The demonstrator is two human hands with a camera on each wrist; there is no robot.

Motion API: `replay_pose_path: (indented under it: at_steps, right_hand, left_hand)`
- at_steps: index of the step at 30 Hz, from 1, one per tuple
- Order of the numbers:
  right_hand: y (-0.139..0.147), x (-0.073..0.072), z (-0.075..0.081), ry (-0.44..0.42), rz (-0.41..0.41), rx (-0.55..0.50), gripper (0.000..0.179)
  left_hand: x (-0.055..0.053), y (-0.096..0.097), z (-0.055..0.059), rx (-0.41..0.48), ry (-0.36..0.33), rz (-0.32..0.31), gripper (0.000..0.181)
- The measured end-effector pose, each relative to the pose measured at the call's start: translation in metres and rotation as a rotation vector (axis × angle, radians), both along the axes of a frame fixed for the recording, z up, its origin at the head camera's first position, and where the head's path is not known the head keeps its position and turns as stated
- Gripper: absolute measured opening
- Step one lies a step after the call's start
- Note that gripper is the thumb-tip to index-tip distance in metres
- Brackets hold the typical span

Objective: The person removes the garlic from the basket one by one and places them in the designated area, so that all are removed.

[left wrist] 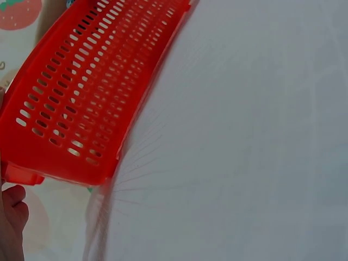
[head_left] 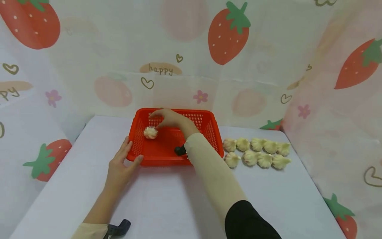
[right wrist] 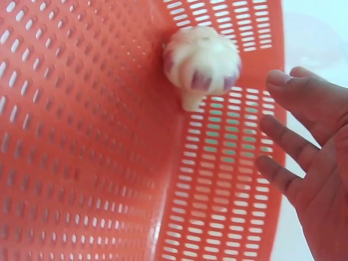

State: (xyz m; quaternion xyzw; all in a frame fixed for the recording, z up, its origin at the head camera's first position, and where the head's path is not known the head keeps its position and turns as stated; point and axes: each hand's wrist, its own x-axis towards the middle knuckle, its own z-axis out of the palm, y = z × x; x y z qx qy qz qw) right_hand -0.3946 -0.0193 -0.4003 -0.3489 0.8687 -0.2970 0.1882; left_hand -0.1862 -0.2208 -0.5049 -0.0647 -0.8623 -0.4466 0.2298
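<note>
A garlic bulb [head_left: 150,132] lies inside the red plastic basket [head_left: 164,163], near its left wall. Purple patches mark the white bulb [right wrist: 201,62] in the right wrist view. My right hand [head_left: 173,119] reaches over the back of the basket, just right of the bulb. Its fingers are spread apart and hold nothing, as the right wrist view shows of that hand [right wrist: 321,157]. At the basket's front left corner, my left hand [head_left: 120,166] touches the side with extended fingers and thumb. Only part of the left hand [left wrist: 12,223] enters the left wrist view.
Several garlic bulbs [head_left: 265,160] stand in two rows on the white-covered table [head_left: 268,199], right of the basket. Behind the basket hangs a strawberry-print cloth [head_left: 185,89], which also closes off both sides.
</note>
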Motion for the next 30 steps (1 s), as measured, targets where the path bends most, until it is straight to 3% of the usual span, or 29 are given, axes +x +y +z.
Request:
replay_pose_path:
  at_steps: [13, 20, 30]
  right_hand:
    - [-0.013, 0.004, -0.021, -0.119, -0.016, 0.075, 0.054]
    - [-0.015, -0.001, -0.030, -0.065, 0.037, 0.109, 0.054]
    - [-0.019, -0.004, -0.037, -0.111, 0.068, 0.181, 0.059]
  left_hand:
    - [0.005, 0.003, 0.000, -0.010, 0.002, 0.016, 0.074]
    - [0.003, 0.003, 0.001, -0.017, 0.028, 0.019, 0.074]
    - [0.001, 0.001, 0.000, -0.020, 0.036, 0.024, 0.075]
